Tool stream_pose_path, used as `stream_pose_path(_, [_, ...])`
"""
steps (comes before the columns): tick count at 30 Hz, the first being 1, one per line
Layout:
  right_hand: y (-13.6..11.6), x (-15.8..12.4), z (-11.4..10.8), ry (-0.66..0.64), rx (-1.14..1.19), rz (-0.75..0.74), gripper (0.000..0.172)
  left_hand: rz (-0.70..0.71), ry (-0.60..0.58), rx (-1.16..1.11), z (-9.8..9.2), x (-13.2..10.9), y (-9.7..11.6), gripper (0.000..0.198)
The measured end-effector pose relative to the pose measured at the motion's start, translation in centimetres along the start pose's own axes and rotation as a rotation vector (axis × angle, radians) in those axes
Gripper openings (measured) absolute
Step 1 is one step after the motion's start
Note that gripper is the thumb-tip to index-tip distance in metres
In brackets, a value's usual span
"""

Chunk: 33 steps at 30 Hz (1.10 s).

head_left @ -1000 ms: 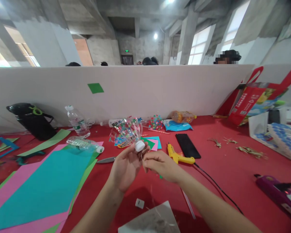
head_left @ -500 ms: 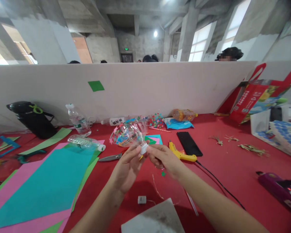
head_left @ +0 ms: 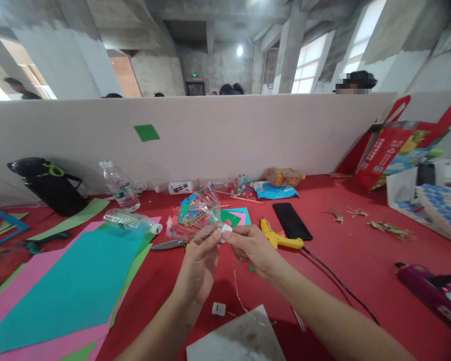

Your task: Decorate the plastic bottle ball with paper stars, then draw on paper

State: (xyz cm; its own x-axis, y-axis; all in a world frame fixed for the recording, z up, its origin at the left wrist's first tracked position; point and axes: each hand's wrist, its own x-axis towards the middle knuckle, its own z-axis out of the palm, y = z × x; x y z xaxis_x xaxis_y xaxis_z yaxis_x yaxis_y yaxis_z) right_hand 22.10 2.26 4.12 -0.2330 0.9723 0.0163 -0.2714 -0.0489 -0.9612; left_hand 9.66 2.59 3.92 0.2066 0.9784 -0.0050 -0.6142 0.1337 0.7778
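Note:
A cut clear plastic bottle (head_left: 195,213) covered in small coloured stars hangs above the red table (head_left: 361,250), its white cap (head_left: 226,230) pointing toward me. My left hand (head_left: 199,263) pinches the bottle by its neck, fingers closed. My right hand (head_left: 250,248) is closed on the white cap. A thin pale thread (head_left: 238,293) trails down from the hands toward a small white block (head_left: 218,308) on the table.
Teal, pink and green paper sheets (head_left: 67,286) lie left. A yellow glue gun (head_left: 280,238) and black phone (head_left: 291,220) sit right of my hands. Scissors (head_left: 169,244), water bottles (head_left: 120,188), a grey board (head_left: 233,341), a purple tool (head_left: 432,293) and a white partition (head_left: 218,135) surround them.
The decorated bottle has dropped lower and tilted more to the left. My right hand moved up from below the cap onto it. The thread now hangs slack beneath my hands.

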Motion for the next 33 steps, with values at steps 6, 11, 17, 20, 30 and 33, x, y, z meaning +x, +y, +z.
stream_pose_path(6, [0.0, 0.0, 0.1, 0.022, -0.135, -0.067, 0.031, -0.039, 0.051, -0.012, 0.3, -0.2, 0.5, 0.020])
stream_pose_path(11, [-0.2, -0.2, 0.4, 0.112, -0.251, -0.118, 0.030, -0.067, 0.038, -0.020, 0.2, -0.2, 0.7, 0.016])
stream_pose_path(17, [1.0, 0.2, -0.1, -0.141, 0.120, 0.043, 0.037, -0.114, -0.100, -0.005, 0.1, -0.2, 0.8, 0.019])
stream_pose_path(20, [1.4, 0.2, -0.5, -0.395, 0.287, 0.209, 0.028, -0.173, -0.208, 0.010, -0.4, -0.4, 0.9, 0.029])
stream_pose_path(30, [-0.6, -0.2, -1.0, -0.412, 0.104, 0.203, 0.038, -0.222, -0.308, 0.028, -0.6, -0.4, 0.2, 0.033])
stream_pose_path(33, [-1.0, -0.2, -0.9, -0.366, 0.026, 0.191, 0.044, -0.202, -0.296, 0.010, -0.3, -0.3, 0.2, 0.031])
